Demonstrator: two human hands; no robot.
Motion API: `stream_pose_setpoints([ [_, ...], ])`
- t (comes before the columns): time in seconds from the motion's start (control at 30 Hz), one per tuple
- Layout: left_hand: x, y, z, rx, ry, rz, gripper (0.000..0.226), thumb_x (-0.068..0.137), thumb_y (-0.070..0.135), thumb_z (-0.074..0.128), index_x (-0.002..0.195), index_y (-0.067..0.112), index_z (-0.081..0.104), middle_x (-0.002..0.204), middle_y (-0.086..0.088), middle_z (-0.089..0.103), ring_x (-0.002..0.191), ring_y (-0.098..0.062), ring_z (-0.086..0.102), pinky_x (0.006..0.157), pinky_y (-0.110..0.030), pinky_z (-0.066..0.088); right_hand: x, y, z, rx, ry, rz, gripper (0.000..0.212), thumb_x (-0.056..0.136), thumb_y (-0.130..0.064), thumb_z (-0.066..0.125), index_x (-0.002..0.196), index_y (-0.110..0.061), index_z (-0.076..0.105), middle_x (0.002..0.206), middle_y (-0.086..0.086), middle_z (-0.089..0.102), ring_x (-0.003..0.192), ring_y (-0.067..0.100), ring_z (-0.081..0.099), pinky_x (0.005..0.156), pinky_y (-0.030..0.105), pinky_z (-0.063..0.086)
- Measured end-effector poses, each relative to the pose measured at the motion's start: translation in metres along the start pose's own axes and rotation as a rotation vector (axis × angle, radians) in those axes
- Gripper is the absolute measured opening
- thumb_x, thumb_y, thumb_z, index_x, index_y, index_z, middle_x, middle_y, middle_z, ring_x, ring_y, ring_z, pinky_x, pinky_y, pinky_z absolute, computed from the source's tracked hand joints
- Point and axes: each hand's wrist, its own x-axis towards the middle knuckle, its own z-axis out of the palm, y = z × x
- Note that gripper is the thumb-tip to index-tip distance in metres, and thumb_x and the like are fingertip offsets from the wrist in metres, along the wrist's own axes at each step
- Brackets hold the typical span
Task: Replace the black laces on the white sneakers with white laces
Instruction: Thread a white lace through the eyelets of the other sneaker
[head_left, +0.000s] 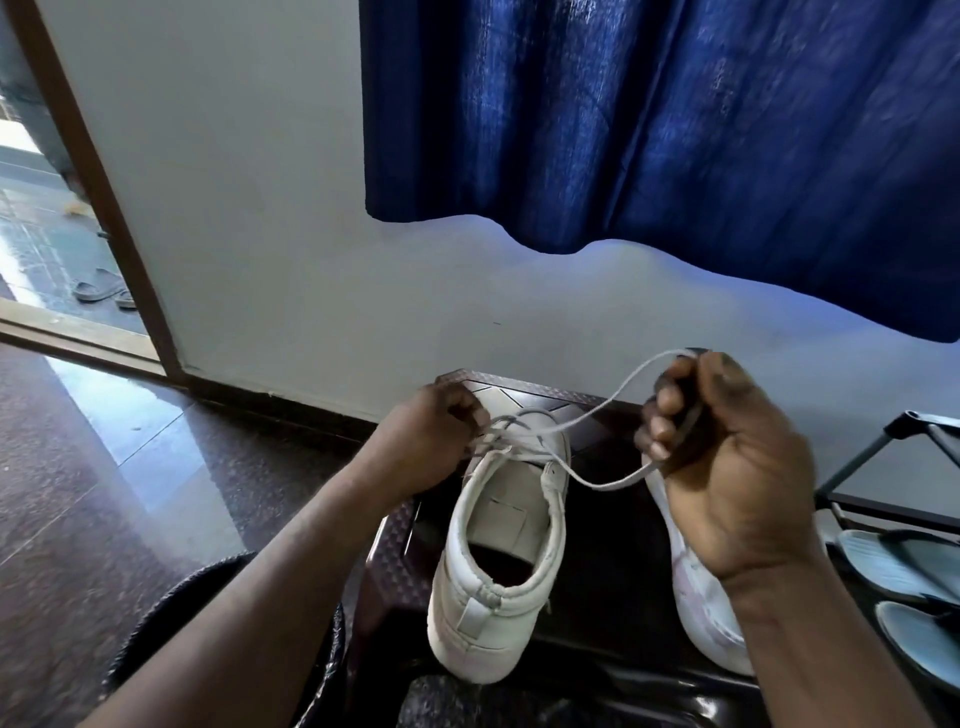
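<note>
Curtain (675, 119) overhead, slippers (878, 564) right of sneakers (467, 623).

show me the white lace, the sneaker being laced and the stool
lace (608, 488), head view, sagging strand
sneaker (488, 639), head view, heel
stool (395, 545), head view, left rim

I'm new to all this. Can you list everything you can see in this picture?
sneakers: two, white, side by side on the stool
lace: one, white, from the middle sneaker's eyelets to the right hand
dark strip: one, blackish, in the right fist; perhaps the old lace
stool: one, dark brown, centre
curtain: one, blue, upper right
slippers: pair, pale blue, far right
rack: one, black, right edge
sandals: pair, dark, beyond the doorway
left hand: pinches lace at eyelets
right hand: grips lace, raised
</note>
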Motion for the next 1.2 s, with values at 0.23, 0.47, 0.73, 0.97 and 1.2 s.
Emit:
stream_pose_setpoints([
  [0.23, -0.013, 0.039, 0.011, -0.316, -0.19, 0.392, 0.024, 0.094, 0.042, 0.065, 0.115, 0.034, 0.075, 0.124, 0.004, 0.071, 0.113, -0.017, 0.065, 0.101, -0.039, 0.051, -0.015, 0.011, 0.021, -0.33, -0.01, 0.034, 0.033, 0.105, -0.022, 0.052, 0.078, -0.017, 0.072, 0.07, 0.008, 0.056, 0.059, 0.015, 0.045, 0.052, 0.026, 0.034],
  [0.47, -0.008, 0.035, 0.011, 0.052, 0.091, 0.336, 0.006, 0.087, 0.046, 0.069, 0.085, 0.041, 0.067, 0.101, 0.014, 0.067, 0.107, -0.025, 0.059, 0.096, -0.052, 0.05, -0.018, 0.015, 0.026, -0.419, -0.038, 0.079, 0.034, 0.104, -0.021, 0.053, 0.075, -0.016, 0.068, 0.065, 0.007, 0.055, 0.057, 0.016, 0.043, 0.052, 0.028, 0.03],
  [0.73, -0.015, 0.014, -0.021, 0.711, 0.258, 0.079, 0.016, 0.094, 0.039, 0.062, 0.109, 0.037, 0.068, 0.128, 0.009, 0.057, 0.12, -0.026, 0.042, 0.099, -0.049, 0.039, -0.012, 0.012, 0.017, -0.301, 0.001, 0.083, 0.036, 0.102, -0.018, 0.055, 0.069, -0.021, 0.07, 0.068, 0.004, 0.057, 0.058, 0.015, 0.046, 0.053, 0.027, 0.032],
  [0.97, -0.015, 0.038, 0.017, 0.048, -0.076, 0.48, 0.024, 0.09, 0.06, 0.058, 0.099, 0.043, 0.073, 0.117, 0.019, 0.067, 0.122, -0.015, 0.059, 0.103, -0.051, 0.048, -0.016, 0.023, 0.024, -0.387, -0.03, 0.121, 0.031, 0.104, -0.019, 0.056, 0.077, -0.01, 0.067, 0.064, 0.005, 0.054, 0.054, 0.009, 0.046, 0.049, 0.017, 0.039],
  [1.2, 0.003, 0.005, -0.02, 0.597, 0.201, -0.007, 0.008, 0.089, 0.046, 0.063, 0.082, 0.049, 0.063, 0.107, 0.017, 0.056, 0.121, -0.024, 0.049, 0.1, -0.046, 0.042, -0.012, 0.014, 0.009, -0.414, 0.001, 0.095, 0.033, 0.103, -0.022, 0.057, 0.073, -0.015, 0.068, 0.063, 0.004, 0.055, 0.054, 0.014, 0.045, 0.05, 0.021, 0.036],
])
